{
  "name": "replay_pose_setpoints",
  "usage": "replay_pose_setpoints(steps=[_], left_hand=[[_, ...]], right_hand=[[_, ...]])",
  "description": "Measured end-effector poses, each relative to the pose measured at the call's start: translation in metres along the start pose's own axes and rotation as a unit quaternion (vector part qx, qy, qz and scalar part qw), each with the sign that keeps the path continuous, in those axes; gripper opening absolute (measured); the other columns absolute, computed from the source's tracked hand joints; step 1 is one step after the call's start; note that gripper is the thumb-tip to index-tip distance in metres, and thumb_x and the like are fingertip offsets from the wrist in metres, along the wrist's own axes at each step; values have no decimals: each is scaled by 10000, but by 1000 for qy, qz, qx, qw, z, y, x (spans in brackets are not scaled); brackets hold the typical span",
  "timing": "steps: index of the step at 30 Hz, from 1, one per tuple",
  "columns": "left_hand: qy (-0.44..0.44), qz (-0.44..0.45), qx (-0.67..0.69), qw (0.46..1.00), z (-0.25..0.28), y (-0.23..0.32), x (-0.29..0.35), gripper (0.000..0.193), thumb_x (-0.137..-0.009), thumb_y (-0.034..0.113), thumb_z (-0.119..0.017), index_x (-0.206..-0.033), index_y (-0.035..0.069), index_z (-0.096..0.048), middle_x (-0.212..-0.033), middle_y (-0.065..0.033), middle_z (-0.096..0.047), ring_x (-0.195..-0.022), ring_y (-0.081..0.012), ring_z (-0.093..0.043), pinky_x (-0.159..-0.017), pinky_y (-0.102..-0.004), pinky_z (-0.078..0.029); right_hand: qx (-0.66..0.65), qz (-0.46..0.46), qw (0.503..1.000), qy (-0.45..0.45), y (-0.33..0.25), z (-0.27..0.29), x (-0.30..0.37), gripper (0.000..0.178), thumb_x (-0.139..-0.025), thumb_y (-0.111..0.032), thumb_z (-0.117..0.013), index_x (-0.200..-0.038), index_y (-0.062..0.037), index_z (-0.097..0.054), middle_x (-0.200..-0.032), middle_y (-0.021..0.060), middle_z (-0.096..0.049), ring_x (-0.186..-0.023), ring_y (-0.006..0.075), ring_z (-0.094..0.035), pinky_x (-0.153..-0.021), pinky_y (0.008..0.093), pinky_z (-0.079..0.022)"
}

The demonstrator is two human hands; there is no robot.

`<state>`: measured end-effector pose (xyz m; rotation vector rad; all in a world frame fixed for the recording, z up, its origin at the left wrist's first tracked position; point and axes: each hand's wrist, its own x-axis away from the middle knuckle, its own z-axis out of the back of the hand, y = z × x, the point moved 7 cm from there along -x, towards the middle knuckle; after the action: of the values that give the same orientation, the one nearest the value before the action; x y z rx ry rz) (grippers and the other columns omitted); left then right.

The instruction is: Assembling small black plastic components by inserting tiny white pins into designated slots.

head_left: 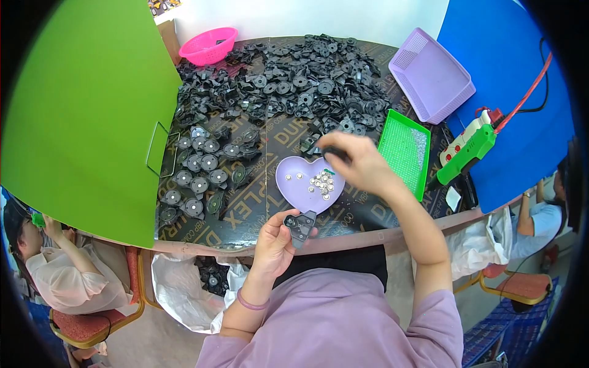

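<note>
Near the table's front edge, my left hand grips a black plastic housing part, its hollow inner side facing up. Up and to the right, my right hand holds a dark piece, blurred and partly covered by the fingers; I cannot make out its kind. Between and just below the hands lies a purple heart-shaped dish. Small round whitish metal pieces sit in it, mostly on its right side, along with a small green bit.
Black plastic parts heap across the back; assembled-looking ones stand at left. A pink basket, a purple basket, a green tray with small silvery pieces and a green electric screwdriver surround them. Green and blue panels flank the table; people sit beyond.
</note>
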<state>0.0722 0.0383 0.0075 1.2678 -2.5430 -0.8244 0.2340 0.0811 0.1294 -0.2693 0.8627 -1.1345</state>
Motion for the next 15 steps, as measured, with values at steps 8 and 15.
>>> replay_pose_setpoints(steps=[8,15], left_hand=[[-16,26,-25,999,-7,-7,0,354,-855,226,-557,-1132,13,-503,-960,-118,-616,-845,-241,-626,-651,-285,-523],[11,28,-21,999,-2,-12,2,332,-849,182,-575,-1118,-2,-514,-929,-78,-612,-830,-156,-616,-681,-280,-536]], right_hand=[[121,275,945,-127,-86,-30,44,399,-570,-299,-698,-888,-74,-613,-705,23,-429,-656,175,-487,-486,283,-400],[210,334,910,-128,-93,-35,55,297,-607,-300,-647,-776,-66,-577,-702,8,-430,-681,144,-479,-490,254,-389]])
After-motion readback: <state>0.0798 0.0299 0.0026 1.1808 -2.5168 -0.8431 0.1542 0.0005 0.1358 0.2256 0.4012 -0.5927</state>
